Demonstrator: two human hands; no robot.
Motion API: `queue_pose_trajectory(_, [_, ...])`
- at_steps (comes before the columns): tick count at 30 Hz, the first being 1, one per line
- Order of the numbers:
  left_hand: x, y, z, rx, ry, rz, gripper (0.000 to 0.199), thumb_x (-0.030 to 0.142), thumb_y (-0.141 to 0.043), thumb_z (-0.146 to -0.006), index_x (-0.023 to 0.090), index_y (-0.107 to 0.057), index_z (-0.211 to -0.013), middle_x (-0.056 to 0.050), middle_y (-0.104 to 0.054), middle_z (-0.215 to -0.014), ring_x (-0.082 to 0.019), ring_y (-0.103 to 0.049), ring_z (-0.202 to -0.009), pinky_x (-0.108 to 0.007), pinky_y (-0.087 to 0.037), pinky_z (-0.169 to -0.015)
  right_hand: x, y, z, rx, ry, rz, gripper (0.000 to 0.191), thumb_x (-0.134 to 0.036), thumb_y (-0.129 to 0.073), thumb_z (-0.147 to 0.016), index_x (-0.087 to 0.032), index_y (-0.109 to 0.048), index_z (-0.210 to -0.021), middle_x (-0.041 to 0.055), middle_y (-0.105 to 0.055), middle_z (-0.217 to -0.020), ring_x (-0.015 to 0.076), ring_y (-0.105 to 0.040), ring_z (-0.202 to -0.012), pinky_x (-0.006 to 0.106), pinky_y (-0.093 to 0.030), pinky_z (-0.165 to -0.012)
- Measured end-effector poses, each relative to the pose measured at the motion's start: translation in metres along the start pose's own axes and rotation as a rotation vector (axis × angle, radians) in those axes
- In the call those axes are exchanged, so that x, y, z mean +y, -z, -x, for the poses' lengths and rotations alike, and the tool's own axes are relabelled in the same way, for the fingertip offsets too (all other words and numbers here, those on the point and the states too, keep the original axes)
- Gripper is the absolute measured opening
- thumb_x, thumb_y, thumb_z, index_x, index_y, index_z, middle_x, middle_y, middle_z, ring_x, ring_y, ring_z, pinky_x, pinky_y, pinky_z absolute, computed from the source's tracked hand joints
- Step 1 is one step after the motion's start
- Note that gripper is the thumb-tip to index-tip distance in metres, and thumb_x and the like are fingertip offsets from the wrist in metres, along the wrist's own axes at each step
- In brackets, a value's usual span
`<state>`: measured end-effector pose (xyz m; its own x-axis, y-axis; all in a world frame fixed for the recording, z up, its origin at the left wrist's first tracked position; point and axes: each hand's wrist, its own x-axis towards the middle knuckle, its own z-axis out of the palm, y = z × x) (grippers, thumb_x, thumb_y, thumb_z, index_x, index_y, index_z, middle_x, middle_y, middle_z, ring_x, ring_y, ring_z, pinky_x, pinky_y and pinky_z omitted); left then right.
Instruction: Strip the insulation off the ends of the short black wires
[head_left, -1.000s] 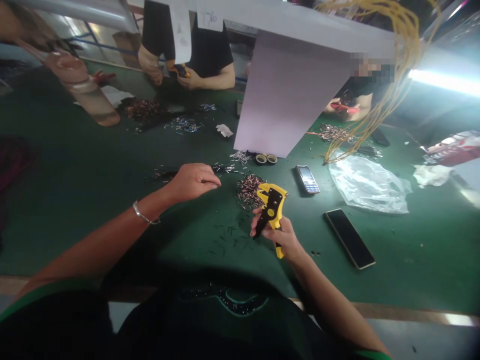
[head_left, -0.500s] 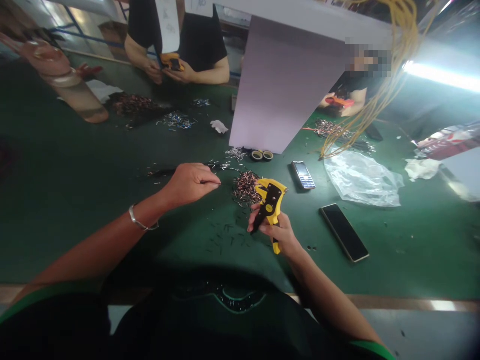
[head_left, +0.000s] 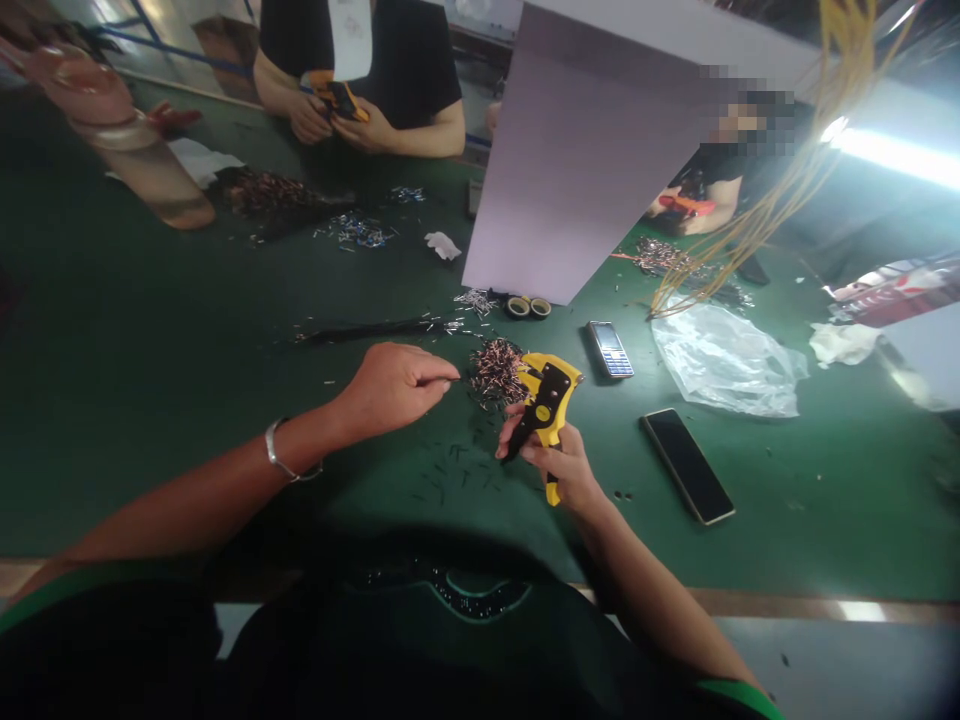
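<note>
green matting covers the counter [head_left: 817, 530] beneath our arms, and a thin metal bangle [head_left: 281, 452] circles our left wrist. our right hand [head_left: 562, 470] is closed around the grip of a yellow-and-black wire stripper [head_left: 546, 405], its fingers curled across the body of the tool, which is held tilted above the counter. our left hand [head_left: 394, 388] hangs just beside it, well apart from the tool, with fingers and thumb drawn into a tight pinch; we cannot tell whether anything thin lies between them.

short black wire clippings [head_left: 450, 465] are scattered on the mat below our hands. a heap of copper wire pieces [head_left: 495, 372] lies just beyond the pinch, right beside the head of the stripper. farther on are a long black wire [head_left: 367, 330], a small pile of silver wire ends [head_left: 474, 300] and two rolls of tape [head_left: 529, 308].

to the right lie a black smartphone [head_left: 686, 465], a keypad phone [head_left: 610, 349] and a clear plastic bag [head_left: 724, 365]. a bundle of yellow wires [head_left: 780, 215] hangs beside a tall white board [head_left: 585, 150]. across the counter, a co-worker's hands [head_left: 330, 125] hold a yellow tool [head_left: 335, 95], and at the far right another co-worker's hand [head_left: 667, 208] is at an orange tool [head_left: 688, 206].
</note>
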<state>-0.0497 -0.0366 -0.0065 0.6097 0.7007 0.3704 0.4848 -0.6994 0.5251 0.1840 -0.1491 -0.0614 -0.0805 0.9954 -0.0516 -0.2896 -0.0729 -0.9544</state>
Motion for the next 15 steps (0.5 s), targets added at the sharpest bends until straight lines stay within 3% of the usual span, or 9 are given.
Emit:
queue_pose_trajectory(10, [0.012,-0.002,0.006,-0.063,0.169,0.014,0.030,0.019,-0.055,-0.079,0.024,-0.079,-0.095,-0.002,-0.078,-0.082,-0.017,-0.071,-0.071,-0.028,-0.051,-0.068,0.000,0.000,-0.001,0.010,0.024,-0.012,0.045,-0.025,-0.072,-0.068,-0.018,-0.062,-0.112,0.0047,-0.067,-0.088,0.0223,-0.065,-0.072,0.042,-0.052,-0.073])
queue_pose_trajectory(15, [0.016,-0.004,0.008,-0.103,0.156,0.066,0.023,0.024,-0.057,-0.081,0.025,-0.079,-0.087,-0.001,-0.077,-0.079,-0.016,-0.070,-0.071,-0.026,-0.049,-0.067,-0.006,-0.003,0.000,0.019,0.026,0.000,0.044,-0.025,-0.072,-0.068,-0.018,-0.062,-0.111,0.0049,-0.068,-0.087,0.0224,-0.065,-0.072,0.041,-0.051,-0.072])
